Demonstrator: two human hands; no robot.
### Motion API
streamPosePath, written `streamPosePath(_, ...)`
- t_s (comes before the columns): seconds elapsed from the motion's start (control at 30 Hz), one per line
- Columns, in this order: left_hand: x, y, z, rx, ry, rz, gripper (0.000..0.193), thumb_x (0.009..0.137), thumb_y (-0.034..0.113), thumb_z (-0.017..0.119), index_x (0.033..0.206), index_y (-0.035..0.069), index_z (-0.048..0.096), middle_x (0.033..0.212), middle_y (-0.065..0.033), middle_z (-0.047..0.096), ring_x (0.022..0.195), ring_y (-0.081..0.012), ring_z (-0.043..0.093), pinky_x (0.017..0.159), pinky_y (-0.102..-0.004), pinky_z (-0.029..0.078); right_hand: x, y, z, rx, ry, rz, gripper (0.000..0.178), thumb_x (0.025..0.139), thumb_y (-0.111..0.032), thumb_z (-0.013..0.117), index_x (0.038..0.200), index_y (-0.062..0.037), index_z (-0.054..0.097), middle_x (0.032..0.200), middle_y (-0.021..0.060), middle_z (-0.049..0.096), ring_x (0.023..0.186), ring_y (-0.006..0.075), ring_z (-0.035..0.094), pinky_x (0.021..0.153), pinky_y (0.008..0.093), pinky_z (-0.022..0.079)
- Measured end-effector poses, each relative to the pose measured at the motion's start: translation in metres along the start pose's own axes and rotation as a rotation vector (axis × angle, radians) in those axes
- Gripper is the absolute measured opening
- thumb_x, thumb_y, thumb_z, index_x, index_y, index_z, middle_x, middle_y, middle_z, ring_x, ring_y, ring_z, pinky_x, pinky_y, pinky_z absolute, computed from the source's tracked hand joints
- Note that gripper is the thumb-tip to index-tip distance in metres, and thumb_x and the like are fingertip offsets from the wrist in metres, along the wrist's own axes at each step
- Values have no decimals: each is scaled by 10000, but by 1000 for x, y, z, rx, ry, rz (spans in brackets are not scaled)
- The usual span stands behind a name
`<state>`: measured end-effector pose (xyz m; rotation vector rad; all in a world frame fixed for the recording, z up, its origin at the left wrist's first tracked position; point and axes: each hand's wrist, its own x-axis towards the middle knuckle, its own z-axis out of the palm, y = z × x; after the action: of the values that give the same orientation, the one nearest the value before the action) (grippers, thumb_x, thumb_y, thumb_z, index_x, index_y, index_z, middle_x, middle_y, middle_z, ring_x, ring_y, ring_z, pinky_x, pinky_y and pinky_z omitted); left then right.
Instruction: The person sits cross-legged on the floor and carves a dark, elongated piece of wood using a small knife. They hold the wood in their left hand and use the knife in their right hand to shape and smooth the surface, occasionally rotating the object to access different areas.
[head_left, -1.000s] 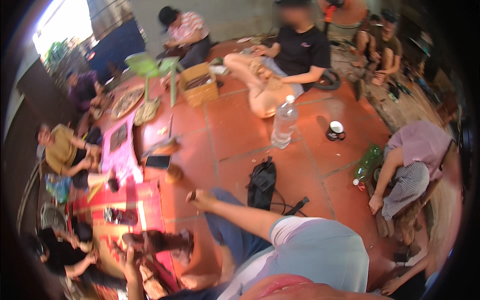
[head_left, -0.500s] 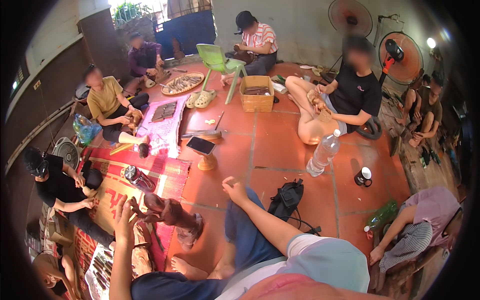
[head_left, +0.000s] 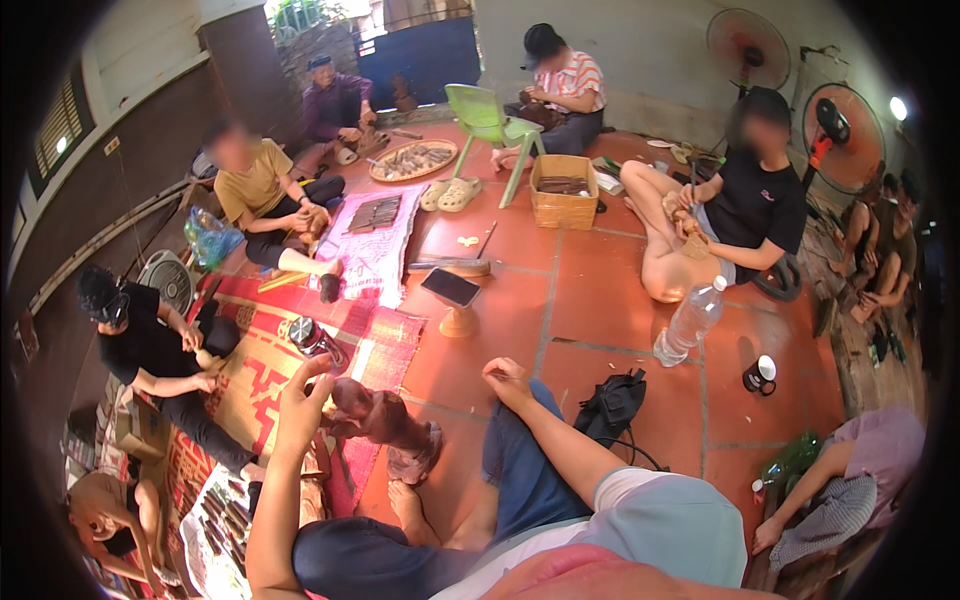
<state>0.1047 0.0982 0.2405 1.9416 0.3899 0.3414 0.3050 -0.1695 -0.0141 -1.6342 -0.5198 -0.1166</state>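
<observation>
Left hand (head_left: pixel 303 398) is held up, grip loosely open, beside the brown carving (head_left: pixel 395 430) near the red mat (head_left: pixel 393 345). Right hand (head_left: pixel 507 383) is half-curled; whether anything's gripped can't be told.

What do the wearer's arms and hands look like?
The left hand and right hand are ungloved, with nothing visible on the wrists. The right arm has a short sleeve, white and pale grey-blue; any left sleeve is out of view.
</observation>
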Motion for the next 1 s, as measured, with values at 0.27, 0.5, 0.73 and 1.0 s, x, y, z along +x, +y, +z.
streamPosePath(0.27, -12, -8, -1, -512, 15, -265, 440, 985, 362, 437, 1338, 99, 438, 1137, -90, 575, 938, -197, 588, 770, -335, 508, 9, -18, 10, 543, 80, 281, 125, 860, -1, 623, 952, -40, 549, 914, 79, 608, 736, 158, 640, 680, 282, 567)
streamPosePath(0.5, -21, -6, -11, -706, -71, -393, 445, 981, 390, 445, 1287, 70, 492, 1114, -132, 583, 970, -263, 590, 884, -383, 464, 23, -225, 47, 787, -409, 239, 157, 886, -63, 628, 1011, -26, 541, 923, 50, 615, 842, 123, 627, 740, 257, 539)
streamPosePath(0.73, -20, -29, -9, -580, -163, -245, 356, 978, 297, 494, 1201, 19, 502, 1044, -135, 590, 943, -243, 598, 767, -383, 510, 11, -267, 48, 438, -557, -15, 100, 871, -63, 643, 946, -49, 578, 842, -45, 561, 774, 23, 507, 671, 186, 410)
streamPosePath(1.0, -22, -18, 1, -594, -110, -237, 376, 993, 323, 456, 1072, -29, 562, 872, -126, 642, 788, -232, 633, 780, -364, 512, 12, -274, 68, 279, -813, -222, 56, 869, -41, 594, 887, -15, 547, 854, 44, 585, 799, 115, 574, 715, 266, 459)
